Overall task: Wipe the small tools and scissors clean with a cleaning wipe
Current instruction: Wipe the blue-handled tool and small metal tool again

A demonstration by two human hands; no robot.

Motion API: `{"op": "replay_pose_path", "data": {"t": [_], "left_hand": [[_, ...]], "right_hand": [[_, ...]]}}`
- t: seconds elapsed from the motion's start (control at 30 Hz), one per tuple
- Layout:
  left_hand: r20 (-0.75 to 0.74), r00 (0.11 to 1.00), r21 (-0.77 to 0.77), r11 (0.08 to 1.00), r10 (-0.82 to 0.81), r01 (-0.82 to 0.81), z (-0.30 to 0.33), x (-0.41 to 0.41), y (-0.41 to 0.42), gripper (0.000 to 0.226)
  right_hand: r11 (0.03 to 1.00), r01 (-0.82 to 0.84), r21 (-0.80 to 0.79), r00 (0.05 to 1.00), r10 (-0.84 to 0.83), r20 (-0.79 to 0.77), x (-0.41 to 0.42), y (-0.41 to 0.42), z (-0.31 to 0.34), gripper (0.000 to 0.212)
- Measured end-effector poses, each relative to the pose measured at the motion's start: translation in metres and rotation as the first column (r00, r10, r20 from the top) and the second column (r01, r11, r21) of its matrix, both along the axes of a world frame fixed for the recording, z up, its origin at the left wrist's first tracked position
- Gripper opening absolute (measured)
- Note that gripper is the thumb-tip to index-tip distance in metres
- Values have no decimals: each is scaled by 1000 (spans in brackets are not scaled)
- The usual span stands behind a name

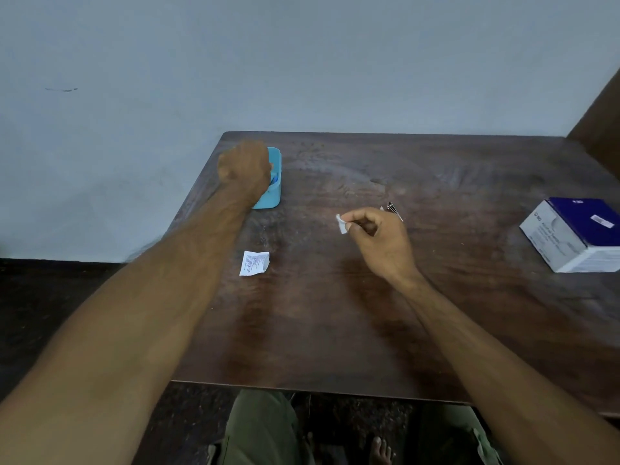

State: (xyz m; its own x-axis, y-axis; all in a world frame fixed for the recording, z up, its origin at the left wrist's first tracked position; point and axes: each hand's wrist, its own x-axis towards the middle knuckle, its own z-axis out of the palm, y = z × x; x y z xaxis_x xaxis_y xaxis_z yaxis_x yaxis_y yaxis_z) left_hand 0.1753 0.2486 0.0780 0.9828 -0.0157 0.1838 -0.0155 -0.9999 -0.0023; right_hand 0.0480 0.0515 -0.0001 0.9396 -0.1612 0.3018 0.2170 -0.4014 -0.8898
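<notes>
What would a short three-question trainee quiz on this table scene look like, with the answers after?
1. True or false: the right hand pinches a small white wipe.
2. Where is the left hand? A) over the blue tray B) on the box C) in the lap
3. What lies flat on the table between the two arms?

Key: 1 true. 2 A. 3 a torn white packet.
</notes>
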Motion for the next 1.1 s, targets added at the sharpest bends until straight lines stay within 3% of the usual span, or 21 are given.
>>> {"op": "replay_pose_path", "data": {"t": [0.23,0.5,0.67,0.83,0.97,1.1], "left_hand": [[191,975,-177,973,-114,148,-12,-44,-44,31],[-62,989,-389,915,-137,102,-69,-101,-116,29],[-97,985,-408,908,-145,93,-69,-112,-142,35],[-112,984,-322,941,-142,99,-65,-121,-162,49],[-83,989,-253,962,-124,100,-63,-118,-169,41],[-110,992,-320,947,-58,20,-63,-116,-171,31]], "right_hand": [[988,135,77,991,-133,-26,-5,-25,-2,19],[930,344,133,936,-328,-129,-17,-69,-7,23],[921,369,127,924,-348,-156,-26,-81,-11,20],[918,373,136,921,-349,-174,-29,-88,-16,16],[917,369,153,922,-341,-183,-31,-88,-19,19],[920,361,154,927,-335,-168,-36,-88,-19,25]]}}
